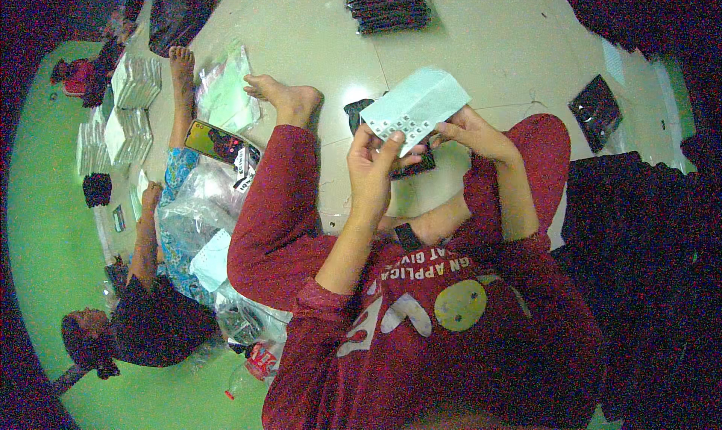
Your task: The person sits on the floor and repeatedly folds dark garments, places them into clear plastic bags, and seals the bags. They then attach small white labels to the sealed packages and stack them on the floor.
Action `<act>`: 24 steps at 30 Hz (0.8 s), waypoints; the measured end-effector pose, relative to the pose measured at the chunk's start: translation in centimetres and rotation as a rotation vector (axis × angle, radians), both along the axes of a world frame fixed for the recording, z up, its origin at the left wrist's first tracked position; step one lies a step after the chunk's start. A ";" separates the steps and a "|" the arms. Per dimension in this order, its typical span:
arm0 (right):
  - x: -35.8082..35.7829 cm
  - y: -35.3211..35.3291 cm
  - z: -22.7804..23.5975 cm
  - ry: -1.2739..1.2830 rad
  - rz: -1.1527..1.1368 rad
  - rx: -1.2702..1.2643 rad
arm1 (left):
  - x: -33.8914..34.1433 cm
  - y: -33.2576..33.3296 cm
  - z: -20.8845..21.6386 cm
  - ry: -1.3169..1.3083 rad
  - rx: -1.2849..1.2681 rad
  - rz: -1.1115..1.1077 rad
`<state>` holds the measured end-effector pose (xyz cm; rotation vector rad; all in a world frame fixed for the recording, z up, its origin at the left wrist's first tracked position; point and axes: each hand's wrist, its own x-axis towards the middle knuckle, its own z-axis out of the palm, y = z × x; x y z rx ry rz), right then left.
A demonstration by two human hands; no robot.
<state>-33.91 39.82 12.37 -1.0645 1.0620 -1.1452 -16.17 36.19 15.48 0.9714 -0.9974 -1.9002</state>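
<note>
In front of me, my left hand (380, 152) grips the lower left part of a pale mint sheet (421, 99), its thumb pressed on the face. Rows of small shiny dots, like studs or stones, cover the sheet's near corner. My right hand (477, 135) pinches the lower right edge with bent fingers; its fingertips are partly hidden. Below the sheet, a black flat item (416, 165) lies on the floor, mostly covered by my hands. Another black piece (357, 114) shows just left of the sheet. A small black square (408, 236) rests by my bent leg.
A stack of black packets (387, 7) stands ahead, and one black packet (596, 113) lies to the right. Dark cloth (639, 234) is heaped at my right. Leftward are another person (150, 321), a yellow-and-black case (219, 143), clear plastic bags (199, 204), white stacks (129, 133) and a bottle (252, 370).
</note>
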 end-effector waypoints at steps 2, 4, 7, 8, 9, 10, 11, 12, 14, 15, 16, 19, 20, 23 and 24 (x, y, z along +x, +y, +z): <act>-0.1 -0.1 -0.1 -0.008 0.039 0.061 | -0.3 0.9 -0.4 -0.116 -0.057 -0.005; -0.2 0.0 -0.1 -0.027 0.004 0.073 | -0.6 1.4 -0.8 -0.173 -0.139 0.001; -0.1 0.1 -0.2 -0.038 -0.083 0.076 | -0.8 1.8 -1.2 -0.155 -0.190 0.035; 0.0 0.1 -0.2 -0.044 -0.111 0.067 | -0.8 1.9 -1.3 -0.136 -0.193 0.057; 0.1 0.1 -0.3 -0.035 -0.133 0.033 | -0.8 2.0 -1.4 -0.116 -0.203 0.087; 0.3 0.1 -0.3 -0.026 -0.154 -0.001 | -0.8 2.0 -1.4 -0.112 -0.230 0.137; 0.4 0.0 -0.4 0.001 -0.183 -0.037 | -0.7 2.1 -1.4 -0.106 -0.264 0.195; 0.5 -0.1 -0.4 -0.023 -0.179 -0.024 | -0.6 2.2 -1.3 -0.101 -0.298 0.253; 0.6 -0.2 -0.4 -0.033 -0.188 -0.002 | -0.5 2.4 -1.2 -0.101 -0.382 0.272; 0.6 -0.2 -0.5 -0.031 -0.187 0.015 | -0.4 2.4 -1.1 -0.106 -0.416 0.280; 0.6 -0.2 -0.5 -0.029 -0.184 0.032 | -0.4 2.3 -1.0 -0.150 -0.498 0.280; 0.8 -0.1 -0.7 -0.018 -0.225 0.005 | -0.1 2.0 -0.8 -0.280 -0.637 0.259; 0.9 -0.1 -0.8 -0.017 -0.241 -0.031 | -0.1 1.9 -0.7 -0.317 -0.628 0.242; 1.0 -0.2 -1.2 0.016 -0.264 -0.045 | 0.1 1.4 -0.6 -0.362 -0.613 0.202; 1.0 -0.2 -1.3 0.000 -0.251 -0.023 | 0.2 1.3 -0.6 -0.379 -0.595 0.188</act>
